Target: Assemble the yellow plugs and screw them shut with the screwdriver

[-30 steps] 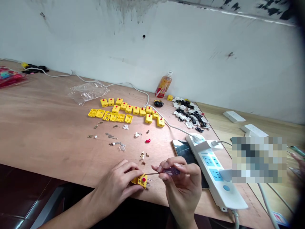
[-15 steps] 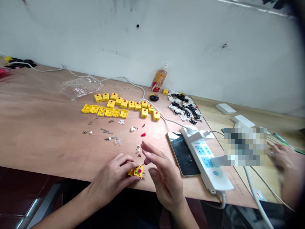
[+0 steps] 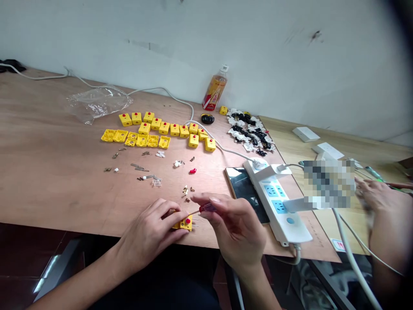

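Left hand (image 3: 148,232): fingers curled closed around a yellow two-pin plug housing (image 3: 184,222), just above the near edge of the plywood table (image 3: 64,193), metal pins toward the right hand. Right hand (image 3: 235,228): narrow pinch on a small screwdriver (image 3: 206,208) with a translucent red handle, shaft running to the housing; exact tip contact hidden by the left fingers. Risks: tip slipping under uneven pressure and jabbing the left fingers; plug falling past the table edge if the grip loosens. Just ahead of the hands, loose brass parts (image 3: 185,190) and a red cap (image 3: 192,171), easily nudged out of place. Right of the right hand, a phone (image 3: 245,193) and a power strip (image 3: 277,202), exposed to a dropped part. Farther ahead, rows of yellow housings (image 3: 164,128). At far right, a co-worker's blurred hand (image 3: 371,198).
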A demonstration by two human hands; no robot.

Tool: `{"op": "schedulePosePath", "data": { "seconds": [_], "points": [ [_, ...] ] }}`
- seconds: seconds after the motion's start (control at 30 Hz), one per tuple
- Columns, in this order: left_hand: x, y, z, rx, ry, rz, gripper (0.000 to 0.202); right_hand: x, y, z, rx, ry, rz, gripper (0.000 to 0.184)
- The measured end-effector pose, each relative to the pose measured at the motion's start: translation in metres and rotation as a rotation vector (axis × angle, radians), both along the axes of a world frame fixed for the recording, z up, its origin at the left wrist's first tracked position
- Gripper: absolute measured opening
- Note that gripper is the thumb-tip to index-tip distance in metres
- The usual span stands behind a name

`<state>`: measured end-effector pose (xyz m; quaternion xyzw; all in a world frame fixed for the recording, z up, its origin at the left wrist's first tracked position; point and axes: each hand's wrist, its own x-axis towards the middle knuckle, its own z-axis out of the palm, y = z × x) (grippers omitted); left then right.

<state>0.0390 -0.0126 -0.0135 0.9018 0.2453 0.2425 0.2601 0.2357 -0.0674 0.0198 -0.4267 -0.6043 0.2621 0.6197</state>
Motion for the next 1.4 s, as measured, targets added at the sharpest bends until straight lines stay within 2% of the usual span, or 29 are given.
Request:
{"op": "schedulePosePath", "data": {
  "seconds": [0.1,0.13,0.27,0.37,0.47,0.53,0.63,0.73,0.8,0.87,0.97,1.0,1.1,1.17,1.3,1.4],
  "points": [
    [-0.0001,-0.0006,0.0009,-0.004,0.012,-0.004,0.024,0.0015,0.0001,-0.0012,0.083,-0.037,-0.15,0.054],
    [0.0001,-0.0005,0.0008,-0.01,0.01,-0.004,0.023,0.0019,0.0001,-0.0017,0.073,-0.049,-0.13,0.055],
    [0.0011,0.0011,-0.0018,-0.039,-0.047,0.017,0.021,0.0017,-0.0002,-0.0019,-0.06,-0.058,0.123,0.052],
    [0.0014,0.0023,-0.0025,-0.084,-0.055,0.02,0.023,0.0014,0.0007,-0.0029,-0.018,-0.056,0.053,0.049],
    [0.0012,0.0024,-0.0017,-0.119,-0.032,0.018,0.024,0.0028,0.0012,-0.0053,0.086,-0.095,-0.054,0.06],
    [0.001,0.0022,-0.0017,-0.117,-0.035,0.029,0.024,0.0039,0.0004,-0.0059,0.097,-0.128,-0.002,0.062],
    [0.001,0.002,-0.0025,-0.108,-0.039,0.035,0.025,0.004,-0.0013,-0.0046,0.031,-0.114,0.099,0.054],
    [0.0011,0.0015,-0.0024,-0.114,-0.025,0.033,0.027,0.0033,-0.0011,-0.0037,0.072,-0.038,-0.022,0.05],
    [0.0012,0.0008,-0.002,-0.112,-0.023,0.035,0.026,0.0037,-0.0007,-0.0045,0.135,-0.019,-0.111,0.055],
    [0.0012,0.0,-0.0023,-0.108,-0.035,0.042,0.025,0.0042,-0.0012,-0.0057,0.123,-0.071,-0.083,0.054],
    [0.0011,-0.0009,-0.0035,-0.097,-0.058,0.049,0.025,0.0023,-0.0017,-0.0062,0.025,-0.153,0.042,0.05],
    [0.0009,-0.001,-0.0037,-0.095,-0.056,0.048,0.026,0.0007,-0.0013,-0.0058,0.025,-0.147,0.042,0.049],
    [0.0005,-0.0012,-0.003,-0.088,-0.035,0.052,0.026,-0.004,0.0015,-0.0043,0.138,-0.069,-0.105,0.051],
    [0.0003,-0.0012,-0.0022,-0.081,-0.033,0.061,0.025,-0.004,0.003,-0.0034,0.175,-0.066,-0.153,0.054],
    [0.0007,-0.0011,-0.0022,-0.051,-0.042,0.069,0.025,0.0025,0.0023,-0.0017,0.041,-0.161,-0.012,0.048],
    [0.0014,-0.0007,-0.0029,-0.024,-0.034,0.073,0.026,0.005,0.002,0.0003,0.068,-0.093,-0.055,0.05]
  ]
}}
